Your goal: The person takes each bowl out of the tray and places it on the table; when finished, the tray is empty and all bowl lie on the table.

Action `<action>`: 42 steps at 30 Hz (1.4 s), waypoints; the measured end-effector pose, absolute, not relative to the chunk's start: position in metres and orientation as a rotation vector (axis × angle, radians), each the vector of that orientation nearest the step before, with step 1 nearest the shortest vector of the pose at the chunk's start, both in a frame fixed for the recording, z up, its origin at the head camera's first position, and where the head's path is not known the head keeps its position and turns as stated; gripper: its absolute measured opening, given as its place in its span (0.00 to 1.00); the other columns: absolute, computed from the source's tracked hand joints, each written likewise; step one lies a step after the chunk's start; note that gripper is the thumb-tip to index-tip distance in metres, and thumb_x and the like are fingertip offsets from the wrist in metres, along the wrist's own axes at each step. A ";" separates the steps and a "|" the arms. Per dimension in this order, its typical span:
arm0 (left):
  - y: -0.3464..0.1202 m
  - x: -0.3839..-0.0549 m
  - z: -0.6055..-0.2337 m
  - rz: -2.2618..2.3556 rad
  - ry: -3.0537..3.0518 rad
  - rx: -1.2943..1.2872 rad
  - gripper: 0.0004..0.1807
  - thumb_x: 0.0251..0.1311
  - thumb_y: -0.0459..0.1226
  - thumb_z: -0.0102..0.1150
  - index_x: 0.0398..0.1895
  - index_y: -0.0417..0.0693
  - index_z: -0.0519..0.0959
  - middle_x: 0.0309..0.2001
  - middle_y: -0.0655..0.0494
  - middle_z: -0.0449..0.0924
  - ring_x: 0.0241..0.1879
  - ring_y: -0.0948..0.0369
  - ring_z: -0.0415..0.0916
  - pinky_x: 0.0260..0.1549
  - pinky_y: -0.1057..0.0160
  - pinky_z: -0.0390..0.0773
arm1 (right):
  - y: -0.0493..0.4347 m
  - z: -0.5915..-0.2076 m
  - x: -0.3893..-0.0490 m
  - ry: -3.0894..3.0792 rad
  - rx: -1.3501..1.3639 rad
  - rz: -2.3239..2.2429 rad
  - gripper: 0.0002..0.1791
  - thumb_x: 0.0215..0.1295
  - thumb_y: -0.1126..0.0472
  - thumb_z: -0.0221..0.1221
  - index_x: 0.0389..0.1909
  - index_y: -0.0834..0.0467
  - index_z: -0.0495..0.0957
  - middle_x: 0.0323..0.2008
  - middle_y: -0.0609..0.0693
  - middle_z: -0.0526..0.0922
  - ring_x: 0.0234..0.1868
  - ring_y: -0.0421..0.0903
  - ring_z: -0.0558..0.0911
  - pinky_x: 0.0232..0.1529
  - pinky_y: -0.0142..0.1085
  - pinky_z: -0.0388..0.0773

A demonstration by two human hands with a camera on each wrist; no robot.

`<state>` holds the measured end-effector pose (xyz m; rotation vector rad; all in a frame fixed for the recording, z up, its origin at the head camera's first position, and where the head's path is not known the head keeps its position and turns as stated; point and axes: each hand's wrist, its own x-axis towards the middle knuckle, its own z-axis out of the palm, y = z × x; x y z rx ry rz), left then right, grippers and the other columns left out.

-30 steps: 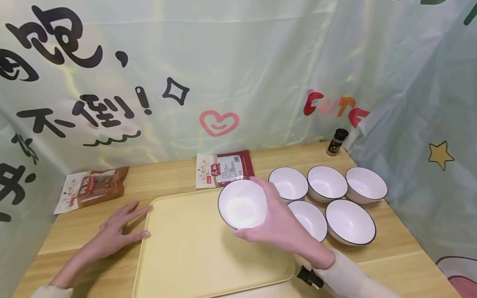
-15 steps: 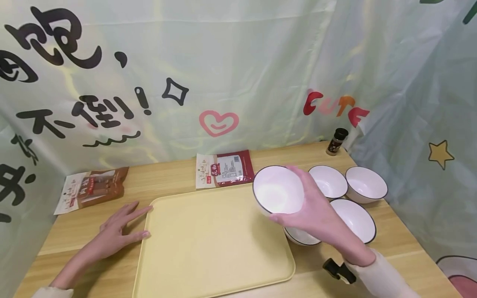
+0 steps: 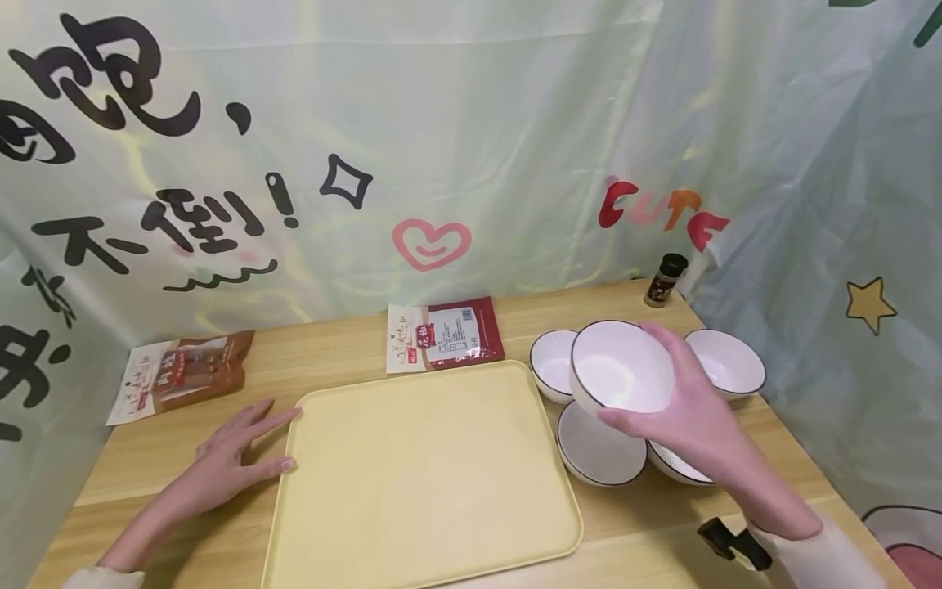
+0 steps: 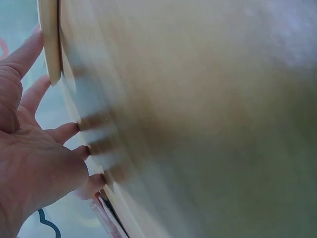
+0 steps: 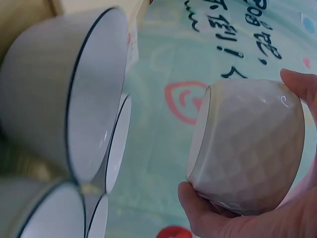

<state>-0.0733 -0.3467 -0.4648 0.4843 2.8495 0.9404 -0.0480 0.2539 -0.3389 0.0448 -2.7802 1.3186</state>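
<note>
My right hand (image 3: 688, 413) grips a white bowl (image 3: 624, 368) with a thin dark rim, thumb on the near side and fingers round the far side. It is raised over a group of matching bowls right of the tray. In the right wrist view the held bowl (image 5: 252, 148) shows a diamond-textured outside. Below it stand a front bowl (image 3: 602, 450), a back-left bowl (image 3: 550, 366), a back-right bowl (image 3: 727, 364) and a partly hidden bowl (image 3: 680, 468). My left hand (image 3: 231, 458) lies spread, thumb and index fingertips at the left rim of the yellow tray (image 3: 427, 474).
A brown-and-white food packet (image 3: 184, 372) lies at the back left. Behind the tray is a red packet (image 3: 445, 334). A black-capped spice jar (image 3: 666, 281) stands in the back right corner. Printed cloth (image 3: 515, 164) hangs behind the wooden table.
My right hand has carried the bowl rightward, from above the tray to above the other bowls. My left hand has stayed at the tray's rim.
</note>
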 end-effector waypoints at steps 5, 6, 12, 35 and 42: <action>-0.346 -0.073 -0.464 0.935 2.853 0.483 0.42 0.68 0.49 0.76 0.83 0.62 0.71 0.82 0.25 0.51 0.76 0.18 0.43 0.53 0.07 0.43 | 0.277 -0.341 -0.046 -2.781 -0.008 1.237 0.67 0.55 0.49 0.84 0.88 0.51 0.51 0.79 0.65 0.61 0.66 0.69 0.69 0.53 0.62 0.74; -0.346 -0.073 -0.463 0.931 2.856 0.482 0.41 0.67 0.49 0.76 0.83 0.62 0.71 0.82 0.26 0.51 0.76 0.18 0.44 0.53 0.07 0.43 | 0.282 -0.341 -0.045 -2.789 -0.024 1.216 0.67 0.56 0.48 0.84 0.89 0.52 0.50 0.79 0.66 0.60 0.66 0.70 0.69 0.53 0.62 0.73; -0.347 -0.073 -0.462 0.914 2.855 0.492 0.41 0.68 0.49 0.75 0.83 0.62 0.70 0.82 0.26 0.52 0.76 0.18 0.45 0.53 0.08 0.46 | 0.314 -0.342 -0.040 -2.819 -0.132 1.170 0.68 0.61 0.49 0.81 0.90 0.55 0.44 0.76 0.75 0.59 0.62 0.74 0.69 0.46 0.55 0.75; -0.346 -0.073 -0.462 0.916 2.852 0.486 0.41 0.68 0.49 0.76 0.83 0.62 0.70 0.82 0.26 0.51 0.77 0.19 0.44 0.52 0.07 0.45 | 0.401 -0.366 -0.012 -2.770 -0.441 1.090 0.64 0.67 0.45 0.76 0.90 0.57 0.42 0.78 0.72 0.57 0.56 0.55 0.65 0.40 0.33 0.62; -0.346 -0.073 -0.462 0.921 2.851 0.492 0.41 0.68 0.49 0.76 0.83 0.62 0.71 0.82 0.26 0.51 0.76 0.19 0.44 0.53 0.08 0.45 | 0.416 -0.366 -0.008 -2.785 -0.427 0.983 0.64 0.68 0.47 0.74 0.86 0.71 0.42 0.74 0.82 0.57 0.62 0.76 0.62 0.46 0.29 0.57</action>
